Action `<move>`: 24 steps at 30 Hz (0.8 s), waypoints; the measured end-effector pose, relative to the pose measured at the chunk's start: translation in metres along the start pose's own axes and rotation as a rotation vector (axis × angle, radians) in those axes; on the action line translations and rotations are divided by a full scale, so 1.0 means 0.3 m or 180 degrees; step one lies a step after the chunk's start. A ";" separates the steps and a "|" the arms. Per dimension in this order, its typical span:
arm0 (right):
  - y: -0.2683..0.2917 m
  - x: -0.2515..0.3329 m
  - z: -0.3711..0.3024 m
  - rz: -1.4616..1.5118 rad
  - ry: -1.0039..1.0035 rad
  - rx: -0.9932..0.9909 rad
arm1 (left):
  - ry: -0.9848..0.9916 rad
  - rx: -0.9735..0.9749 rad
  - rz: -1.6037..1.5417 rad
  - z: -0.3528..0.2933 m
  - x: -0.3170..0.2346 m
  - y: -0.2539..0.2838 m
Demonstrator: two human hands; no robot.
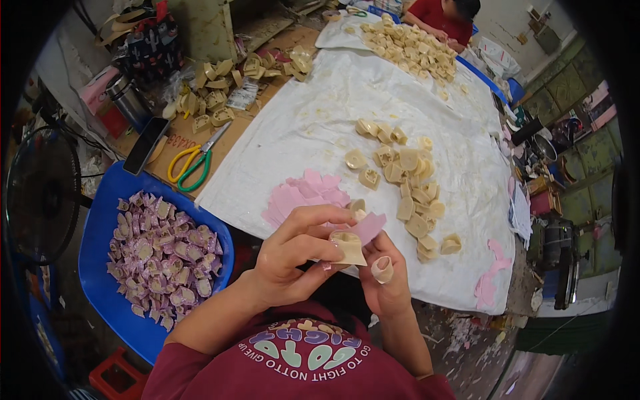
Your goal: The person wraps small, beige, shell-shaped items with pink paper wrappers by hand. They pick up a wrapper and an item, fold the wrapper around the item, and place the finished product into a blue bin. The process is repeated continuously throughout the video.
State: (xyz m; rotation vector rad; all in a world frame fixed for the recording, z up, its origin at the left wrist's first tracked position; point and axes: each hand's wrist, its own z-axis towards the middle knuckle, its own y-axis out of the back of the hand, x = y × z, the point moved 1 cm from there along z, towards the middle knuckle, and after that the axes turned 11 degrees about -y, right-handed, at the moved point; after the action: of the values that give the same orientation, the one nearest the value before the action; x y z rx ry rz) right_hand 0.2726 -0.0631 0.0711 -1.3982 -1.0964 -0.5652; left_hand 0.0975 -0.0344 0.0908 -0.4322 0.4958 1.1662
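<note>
In front of my chest my left hand (293, 248) pinches a beige block shoe heel (348, 248), its hollowed top turned up. Close against it, my right hand (387, 283) has its fingers round a pink strip (371, 229), which passes behind the heel; whether the two touch I cannot tell. A pale cover (382, 269) sits on my right thumb. Just beyond my hands lies a heap of pink strips (307, 195) on the white cloth (287, 133). Several loose beige heels (413, 193) trail across the cloth to the right.
A blue basin (93, 260) of purple glittery heels stands at my left. Green-and-yellow-handled scissors (193, 164), a phone (146, 145) and a steel flask (127, 97) lie or stand on the left. Across the table a person in red (427, 15) sits by a large heel pile (407, 48).
</note>
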 end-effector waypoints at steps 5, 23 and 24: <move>0.019 0.025 -0.015 0.0032 0.0409 0.0282 | -0.0560 0.0346 0.0518 -0.002 -0.004 -0.003; -0.073 0.089 -0.025 -0.0579 0.0277 -0.0467 | -0.0601 0.0840 0.1651 0.025 -0.008 0.004; -0.073 0.088 -0.027 -0.0640 0.0259 -0.0473 | -0.0563 0.0830 0.1680 0.022 -0.006 -0.002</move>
State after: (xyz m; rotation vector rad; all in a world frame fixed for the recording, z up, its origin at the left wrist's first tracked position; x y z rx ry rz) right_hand 0.2674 -0.0668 0.1058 -1.3875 -1.1553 -0.8565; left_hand 0.0984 -0.0323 0.0974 0.0373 0.6178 1.6039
